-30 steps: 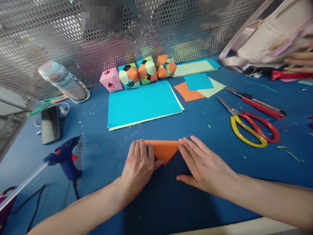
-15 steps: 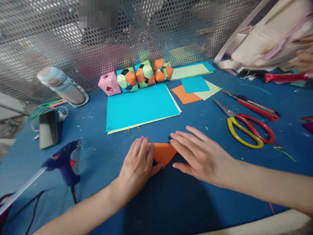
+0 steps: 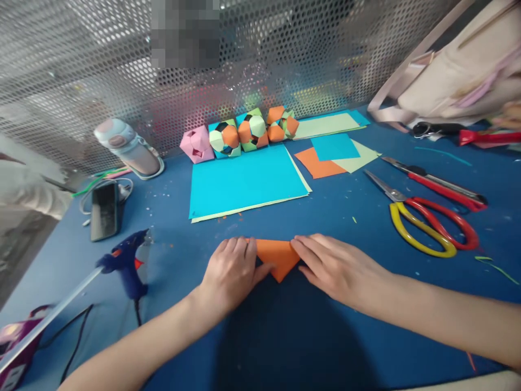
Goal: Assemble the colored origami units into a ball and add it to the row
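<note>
An orange paper (image 3: 277, 255), folded into a triangle with its tip toward me, lies on the blue table (image 3: 366, 222). My left hand (image 3: 231, 271) lies flat on its left corner, fingers together and stretched out. My right hand (image 3: 337, 267) presses flat on its right corner, fingers extended. Only the middle of the triangle shows between the two hands.
Behind the fold lie a large cyan sheet (image 3: 246, 182) on pale sheets and several folded paper balls (image 3: 240, 136). Scissors (image 3: 427, 222) and a red cutter (image 3: 439, 182) are at the right, a blue glue gun (image 3: 126, 263), a phone (image 3: 105, 209) and a bottle (image 3: 128, 146) at the left. A beige bag (image 3: 459, 81) sits far right.
My right hand slid in from the right and now covers more of the triangle's right corner. My left hand stays on the left corner. The view shifted slightly.
</note>
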Demonstrator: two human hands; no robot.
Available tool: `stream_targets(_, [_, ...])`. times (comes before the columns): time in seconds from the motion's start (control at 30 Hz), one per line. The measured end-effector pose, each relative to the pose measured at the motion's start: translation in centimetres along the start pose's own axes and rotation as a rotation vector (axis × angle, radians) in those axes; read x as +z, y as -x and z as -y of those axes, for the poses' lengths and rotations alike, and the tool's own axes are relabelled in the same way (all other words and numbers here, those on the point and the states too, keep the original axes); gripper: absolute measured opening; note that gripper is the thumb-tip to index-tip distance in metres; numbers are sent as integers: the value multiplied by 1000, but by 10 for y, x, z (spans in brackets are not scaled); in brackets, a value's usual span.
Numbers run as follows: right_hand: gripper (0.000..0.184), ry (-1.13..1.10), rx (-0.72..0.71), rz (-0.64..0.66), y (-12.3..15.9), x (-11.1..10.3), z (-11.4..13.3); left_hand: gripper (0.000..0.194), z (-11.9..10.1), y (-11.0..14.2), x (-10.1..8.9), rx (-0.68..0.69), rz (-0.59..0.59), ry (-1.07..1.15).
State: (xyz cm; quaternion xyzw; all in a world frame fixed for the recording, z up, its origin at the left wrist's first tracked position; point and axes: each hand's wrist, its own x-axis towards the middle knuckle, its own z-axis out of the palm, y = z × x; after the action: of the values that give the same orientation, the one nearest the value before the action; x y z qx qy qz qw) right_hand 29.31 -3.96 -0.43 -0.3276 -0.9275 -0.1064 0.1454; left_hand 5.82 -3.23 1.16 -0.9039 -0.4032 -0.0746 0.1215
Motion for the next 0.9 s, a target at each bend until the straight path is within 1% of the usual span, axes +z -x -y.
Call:
stream_targets(0.07, [34, -18, -5, 10, -3, 2, -7, 45, 4, -4, -2, -35, 5, 50])
stream_targets(0.1, [35, -25, -16, 9, -5, 3, -10, 48, 5, -4, -1, -36, -3, 88])
stream_targets(0.23, [30, -49, -106, -61, -13, 9, -24, 72, 6, -3, 5, 28, 1, 303])
stream_targets(0.3, [26, -125, -121, -96, -17, 10, -30, 80, 6, -2, 6, 40, 3, 387])
stream_targets(0.37, [25, -259, -96, -132, -24, 10, -35, 73, 7, -3, 4, 14, 2, 475])
stream_targets(0.43, [25, -415, -41, -177, -31, 8, -38, 69, 9, -5, -3, -36, 7, 622])
stream_targets(0.53, [23, -627, 79, -202, -43, 0, -39, 77, 11, -10, -17, -141, 47, 952])
stream_targets(0.6, [22, -748, 193, -198, -49, -6, -37, 61, 12, -12, -23, -263, 104, 1139])
stream_targets(0.63, [21, -811, 265, -188, -52, -8, -36, 50, 12, -13, -23, -332, 120, 1194])
stream_targets(0.67, [19, -882, 350, -160, -54, -10, -36, 39, 12, -14, -22, -403, 131, 1218])
stream_targets(0.7, [17, -966, 443, -126, -56, -10, -35, 33, 12, -14, -19, -473, 127, 1223])
stream_targets(0.77, [21, -1155, 613, -78, -58, -10, -34, 34, 12, -16, -13, -600, 110, 1211])
stream_targets(0.83, [29, -1362, 749, -97, -60, -7, -33, 35, 12, -16, -8, -707, 79, 1196])
stream_targets(0.9, [36, -1572, 856, -118, -63, -5, -32, 34, 12, -17, -6, -773, 37, 1162])
